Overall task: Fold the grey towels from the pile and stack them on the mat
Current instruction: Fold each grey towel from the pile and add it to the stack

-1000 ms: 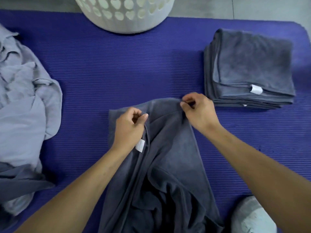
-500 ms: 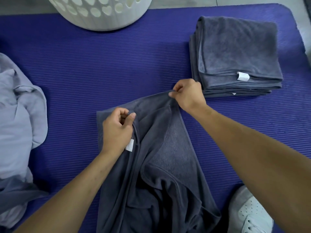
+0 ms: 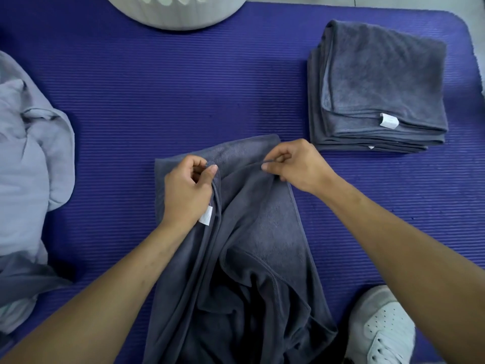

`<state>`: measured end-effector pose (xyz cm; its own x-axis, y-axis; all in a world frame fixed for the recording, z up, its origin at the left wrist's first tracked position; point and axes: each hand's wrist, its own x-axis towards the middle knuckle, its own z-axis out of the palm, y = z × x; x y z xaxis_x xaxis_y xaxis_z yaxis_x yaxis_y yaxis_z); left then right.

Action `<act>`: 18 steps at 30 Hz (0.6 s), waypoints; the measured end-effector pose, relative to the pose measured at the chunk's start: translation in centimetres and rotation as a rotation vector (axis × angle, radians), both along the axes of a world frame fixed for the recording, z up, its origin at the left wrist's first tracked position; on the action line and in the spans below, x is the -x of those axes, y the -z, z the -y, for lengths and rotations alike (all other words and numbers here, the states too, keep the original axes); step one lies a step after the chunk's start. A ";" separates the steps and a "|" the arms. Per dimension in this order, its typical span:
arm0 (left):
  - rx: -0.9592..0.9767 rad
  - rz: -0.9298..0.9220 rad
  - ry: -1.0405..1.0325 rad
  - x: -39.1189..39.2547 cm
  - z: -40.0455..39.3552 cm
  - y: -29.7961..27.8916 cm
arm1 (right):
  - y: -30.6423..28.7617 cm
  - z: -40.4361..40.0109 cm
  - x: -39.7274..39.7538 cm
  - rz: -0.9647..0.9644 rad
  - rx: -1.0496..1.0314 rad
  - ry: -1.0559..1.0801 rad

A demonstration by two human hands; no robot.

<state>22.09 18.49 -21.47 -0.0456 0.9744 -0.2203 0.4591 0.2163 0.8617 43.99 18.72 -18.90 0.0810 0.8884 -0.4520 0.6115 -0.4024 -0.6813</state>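
Observation:
A dark grey towel (image 3: 265, 232) lies crumpled lengthwise on the blue mat (image 3: 162, 101), its near end bunched toward me. My left hand (image 3: 187, 190) pinches a fold near the towel's far left corner, just above a white tag. My right hand (image 3: 296, 166) pinches the towel's hem a little right of it, below the far right corner. A stack of folded grey towels (image 3: 378, 88) sits on the mat at the far right. The pile of unfolded lighter grey towels (image 3: 26, 166) lies at the left edge.
A white laundry basket (image 3: 175, 9) stands at the mat's far edge. A white shoe (image 3: 380, 329) rests on the mat at the near right. Grey floor shows past the mat's far right corner.
My right hand has slid inward along the hem, leaving the towel's far right corner lying flat beyond it. My left hand keeps its pinch. The view shifted slightly.

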 end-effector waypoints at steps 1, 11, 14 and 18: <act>0.007 0.006 -0.003 -0.1 0.0 -0.1 | -0.1 -0.1 -0.1 -0.002 -0.015 0.013; 0.056 0.094 -0.045 -0.3 -0.6 -1.6 | 1.2 -3.3 0.1 0.173 -0.216 0.223; 0.074 0.081 -0.029 -0.1 -0.3 -1.4 | 1.9 -3.1 0.0 0.205 -0.163 0.254; 0.082 0.068 -0.028 -0.4 -0.1 -1.3 | 1.7 -3.3 0.2 0.232 -0.103 0.266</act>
<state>22.47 18.62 -20.16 -0.0544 0.9515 -0.3029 0.3929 0.2993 0.8695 43.84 21.99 -20.64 0.4049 0.8624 -0.3039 0.6377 -0.5045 -0.5821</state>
